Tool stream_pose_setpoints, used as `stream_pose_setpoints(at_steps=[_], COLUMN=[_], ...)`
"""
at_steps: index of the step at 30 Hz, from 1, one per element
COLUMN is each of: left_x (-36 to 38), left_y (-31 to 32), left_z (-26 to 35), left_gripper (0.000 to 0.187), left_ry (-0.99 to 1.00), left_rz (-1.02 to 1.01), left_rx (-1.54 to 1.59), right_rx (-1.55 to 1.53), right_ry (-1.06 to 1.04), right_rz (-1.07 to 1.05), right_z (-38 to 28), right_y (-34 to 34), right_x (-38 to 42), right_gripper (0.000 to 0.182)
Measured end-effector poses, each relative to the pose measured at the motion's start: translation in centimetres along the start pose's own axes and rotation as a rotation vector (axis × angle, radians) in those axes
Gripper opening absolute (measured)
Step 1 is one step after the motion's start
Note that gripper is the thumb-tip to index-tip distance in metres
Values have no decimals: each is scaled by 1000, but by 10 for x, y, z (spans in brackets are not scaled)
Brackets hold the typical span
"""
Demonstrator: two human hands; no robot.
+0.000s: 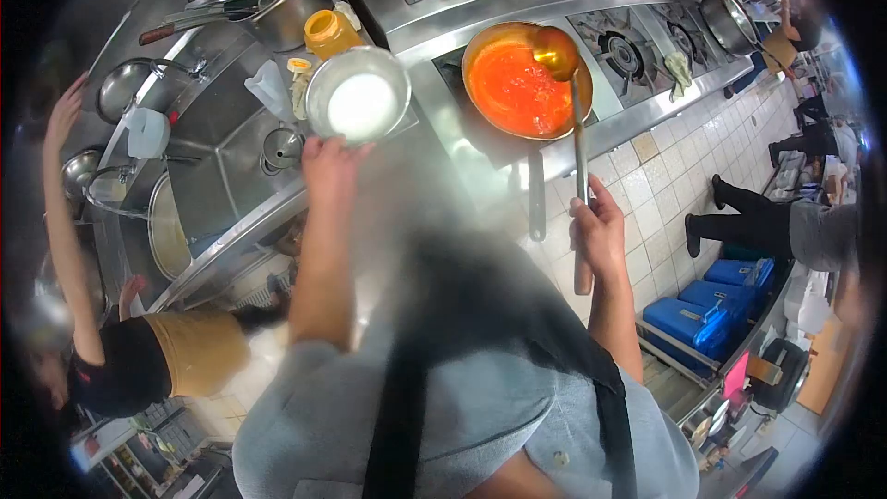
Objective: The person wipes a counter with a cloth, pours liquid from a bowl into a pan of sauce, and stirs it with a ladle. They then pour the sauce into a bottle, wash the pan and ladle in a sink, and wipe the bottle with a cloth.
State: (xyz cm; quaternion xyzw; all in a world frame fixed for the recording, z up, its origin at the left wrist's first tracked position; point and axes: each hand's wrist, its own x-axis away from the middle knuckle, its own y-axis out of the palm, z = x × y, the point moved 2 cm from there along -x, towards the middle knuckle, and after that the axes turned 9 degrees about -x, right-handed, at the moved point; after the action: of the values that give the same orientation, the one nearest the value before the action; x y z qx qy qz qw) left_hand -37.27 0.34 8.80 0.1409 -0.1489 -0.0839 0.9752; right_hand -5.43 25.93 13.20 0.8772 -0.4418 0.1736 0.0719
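Observation:
My right hand is closed round the long handle of a ladle, whose bowl hangs over the right side of a pan. Red-orange sauce fills the pan, which sits on the stove with its handle toward me. My left hand is at the lower rim of a metal bowl holding white liquid; its fingers are bent at the rim. The bowl stands at the counter's edge, left of the stove.
Beside the bowl are a yellow jar, a white container and a sink. Burners lie right of the pan. A person reaches up at left; other people stand at right near blue bins.

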Motion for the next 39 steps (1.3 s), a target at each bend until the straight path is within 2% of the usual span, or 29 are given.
stream_pose_setpoints(at_steps=[3,5,6,7,9,10,17,20,23,25,29,35,37,39], left_x=[0,-9,-9,-10,-13,-15,-20,-22,-23,-23,-26,-27,-23,-24], left_y=[37,55,66,78,97,105,160,179,194,203,216,229,231,233], left_z=[20,23,25,29,29,27,26,27,31,35,32,33,35,33], left_gripper=[21,21,21,17,14,14,21,20,20,21,23,23,23,23], left_ry=[31,42,45,57,73,79,106,119,112,135,199,274,254,263], left_rz=[-94,-160,-162,-192,-222,-233,-301,-332,-340,-334,-354,-366,-364,-374], left_rx=[15,-42,-40,-62,-84,-83,-124,-187,-198,-315,-280,-303,-322,-311], right_rx=[-47,-368,-519,-520,-802,-824,-639,-461,-397,-368,-238,-184,-256,-309], right_ry=[83,272,316,311,409,422,324,185,97,70,2,59,172,187], right_rz=[-44,-195,-222,-223,-332,-351,-192,-127,-71,-47,-30,-62,-116,-177], right_z=[-9,-12,-15,-13,-8,-8,-37,-42,-43,-42,-29,-12,-12,-11], right_y=[13,16,18,14,5,2,-5,-10,-12,-11,-9,2,6,4], right_x=[1,3,7,7,7,9,48,53,49,42,21,2,3,3], right_gripper=[53,44,32,32,35,36,34,45,49,50,55,55,52,45])
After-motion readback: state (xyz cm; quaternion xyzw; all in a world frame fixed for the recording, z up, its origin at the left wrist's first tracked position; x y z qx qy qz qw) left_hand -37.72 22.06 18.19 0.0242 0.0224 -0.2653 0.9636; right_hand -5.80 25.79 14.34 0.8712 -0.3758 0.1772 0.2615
